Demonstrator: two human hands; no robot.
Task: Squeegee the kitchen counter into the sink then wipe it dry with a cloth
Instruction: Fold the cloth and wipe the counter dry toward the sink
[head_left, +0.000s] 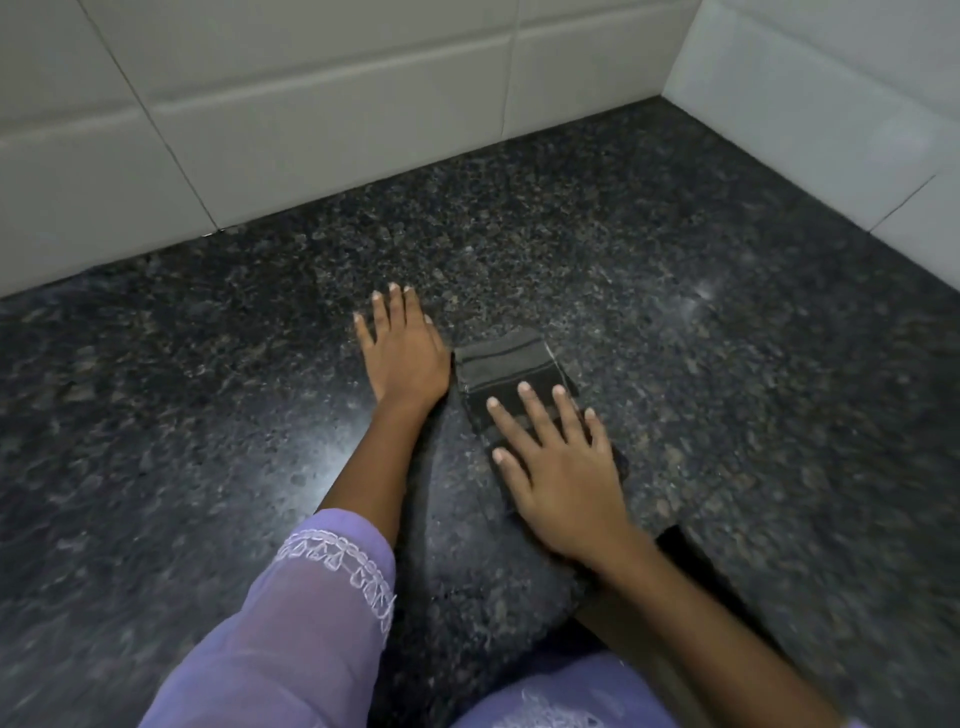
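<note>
Head view, and the only one: the right hand (563, 478) lies flat, fingers spread, pressing a folded dark cloth (511, 371) onto the speckled granite counter (675, 249) near the tiled corner (670, 98). The left hand (402, 353) rests open just beside the cloth, gripping nothing. No squeegee or sink in sight. To dry well, I'd keep the palm flat, sweep in overlapping strokes out from the corner, and refold once the cloth is damp.
</note>
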